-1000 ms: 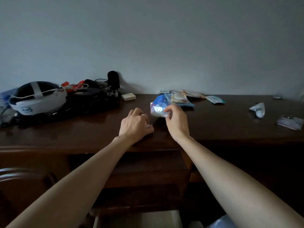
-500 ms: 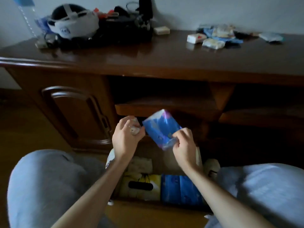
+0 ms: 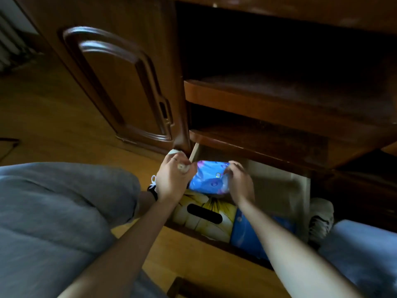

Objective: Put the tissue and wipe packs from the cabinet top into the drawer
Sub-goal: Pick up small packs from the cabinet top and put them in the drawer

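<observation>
Your right hand [image 3: 239, 182] pinches the blue wipe pack [image 3: 209, 177] over the open drawer [image 3: 300, 190]; just left, your left hand [image 3: 173, 178] grips a small pale item, touching the pack's edge.

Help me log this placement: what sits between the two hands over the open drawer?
In the head view, a blue pack lies between the left hand and right hand, both gripping it above the drawer.

Both hands, left [image 3: 173, 179] and right [image 3: 240, 182], reach down, fingers curled.
</observation>
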The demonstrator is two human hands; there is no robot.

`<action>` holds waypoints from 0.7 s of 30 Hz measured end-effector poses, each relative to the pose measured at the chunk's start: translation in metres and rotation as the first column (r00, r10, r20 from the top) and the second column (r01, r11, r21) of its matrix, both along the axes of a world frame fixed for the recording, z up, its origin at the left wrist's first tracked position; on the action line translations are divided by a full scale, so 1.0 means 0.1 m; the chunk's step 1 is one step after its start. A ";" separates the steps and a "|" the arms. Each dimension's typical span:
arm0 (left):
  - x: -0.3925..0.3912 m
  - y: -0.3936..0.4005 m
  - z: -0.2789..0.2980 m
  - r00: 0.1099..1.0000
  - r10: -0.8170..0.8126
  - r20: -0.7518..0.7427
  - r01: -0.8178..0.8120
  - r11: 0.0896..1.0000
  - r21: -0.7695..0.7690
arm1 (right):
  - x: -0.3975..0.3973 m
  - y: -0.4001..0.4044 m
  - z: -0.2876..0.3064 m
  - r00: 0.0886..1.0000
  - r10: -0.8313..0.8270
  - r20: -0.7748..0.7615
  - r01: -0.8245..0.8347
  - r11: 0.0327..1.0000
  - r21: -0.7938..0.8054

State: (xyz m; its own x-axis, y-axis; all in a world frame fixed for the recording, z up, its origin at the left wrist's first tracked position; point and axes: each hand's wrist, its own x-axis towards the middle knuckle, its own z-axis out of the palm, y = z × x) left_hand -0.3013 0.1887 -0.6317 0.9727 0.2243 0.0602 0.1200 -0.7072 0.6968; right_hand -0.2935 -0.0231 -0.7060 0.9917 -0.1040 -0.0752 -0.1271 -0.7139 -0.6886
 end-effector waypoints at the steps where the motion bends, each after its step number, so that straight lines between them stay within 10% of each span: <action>1: 0.02 -0.02 0.01 1.000 -0.017 -0.006 0.017 1.000 -0.003 | 0.03 0.02 -0.06 0.995 0.052 -0.083 -0.051 0.998 0.025; 5: 0.01 -0.03 -0.01 0.999 -0.031 -0.038 0.031 0.999 -0.010 | 0.11 0.00 -0.26 0.886 0.239 -0.397 -0.179 0.967 0.183; 10: 0.01 -0.02 -0.06 0.997 0.005 -0.081 -0.007 1.000 -0.026 | 0.19 0.03 -0.30 0.919 0.045 -0.392 0.070 0.959 0.273; 21: 0.06 -0.13 -0.09 0.977 -0.072 -0.198 0.055 0.994 -0.090 | 0.13 0.16 -0.55 0.882 0.136 -0.451 -0.036 0.974 0.224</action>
State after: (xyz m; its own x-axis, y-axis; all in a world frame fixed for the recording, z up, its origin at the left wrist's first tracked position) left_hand -0.2957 0.1760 -0.6403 0.9753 0.1580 -0.1545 0.2207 -0.6580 0.7199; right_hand -0.2804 -0.0075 -0.7615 0.8430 0.0477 -0.5358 -0.4101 -0.5878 -0.6974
